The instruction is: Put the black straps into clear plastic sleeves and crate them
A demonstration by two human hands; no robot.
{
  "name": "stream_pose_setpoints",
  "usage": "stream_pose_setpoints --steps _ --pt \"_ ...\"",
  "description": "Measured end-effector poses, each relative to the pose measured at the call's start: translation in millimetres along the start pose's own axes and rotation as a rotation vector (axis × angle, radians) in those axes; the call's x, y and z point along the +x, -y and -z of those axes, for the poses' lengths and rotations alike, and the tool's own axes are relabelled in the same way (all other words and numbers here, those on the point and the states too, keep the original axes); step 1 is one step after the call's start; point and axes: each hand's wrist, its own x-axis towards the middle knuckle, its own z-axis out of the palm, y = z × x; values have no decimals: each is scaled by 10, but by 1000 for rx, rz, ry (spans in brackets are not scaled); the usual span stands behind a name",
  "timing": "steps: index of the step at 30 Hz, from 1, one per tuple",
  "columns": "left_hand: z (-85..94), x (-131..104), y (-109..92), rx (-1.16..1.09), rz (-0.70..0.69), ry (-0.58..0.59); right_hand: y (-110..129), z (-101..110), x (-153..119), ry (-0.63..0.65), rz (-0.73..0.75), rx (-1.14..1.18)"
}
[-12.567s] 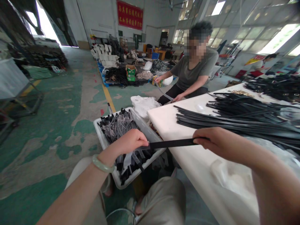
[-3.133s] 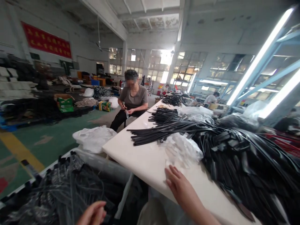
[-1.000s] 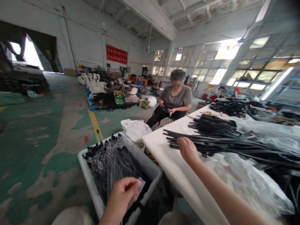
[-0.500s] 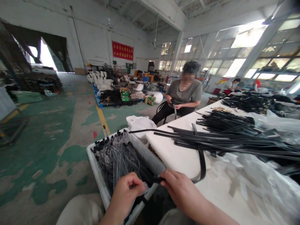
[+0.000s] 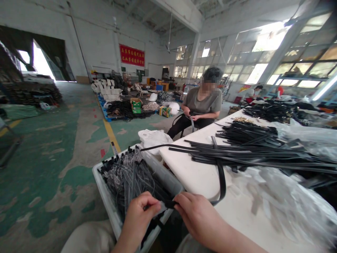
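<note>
My left hand (image 5: 144, 211) pinches a small translucent plastic piece (image 5: 162, 206) above the near end of a grey bin. Close on its right, my right hand (image 5: 193, 209) is closed on a black strap (image 5: 222, 181), whose short end points toward the plastic. The strap loops back over the table corner, beside a pile of long black straps (image 5: 237, 154) lying on the white table (image 5: 189, 172). Bundled straps in clear plastic (image 5: 131, 172) fill the grey bin (image 5: 104, 191) under my hands.
A seated person (image 5: 202, 98) beyond the table holds a strap. Crumpled clear plastic (image 5: 279, 196) covers the table's right side. A white bag (image 5: 154, 137) stands behind the bin. Goods lie on a blue pallet (image 5: 104, 109) farther back.
The view has shifted slightly, so the surroundings sit a little farther left. The strap end in my right hand and the plastic piece in my left hand are now closer together.
</note>
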Motion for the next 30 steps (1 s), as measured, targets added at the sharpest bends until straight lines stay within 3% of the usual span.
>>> stream_pose_setpoints --steps 5,9,12,18,24,26,30 --pt "-16 -15 -30 43 -32 40 -2 -6 18 27 22 -62" --pt "-115 -45 -121 142 -61 155 47 -31 45 107 84 -171" --pt "-132 -52 -127 302 -114 258 45 -50 52 179 121 -197" --pt "30 -23 -56 613 -77 287 -101 90 50 270 36 -203" --pt "-63 -38 -148 752 -111 451 61 114 130 278 88 -172" --pt "-9 -42 -146 795 -126 467 67 152 119 276 61 -193" --pt "318 -9 -92 837 -113 382 -67 355 24 266 -74 -256"
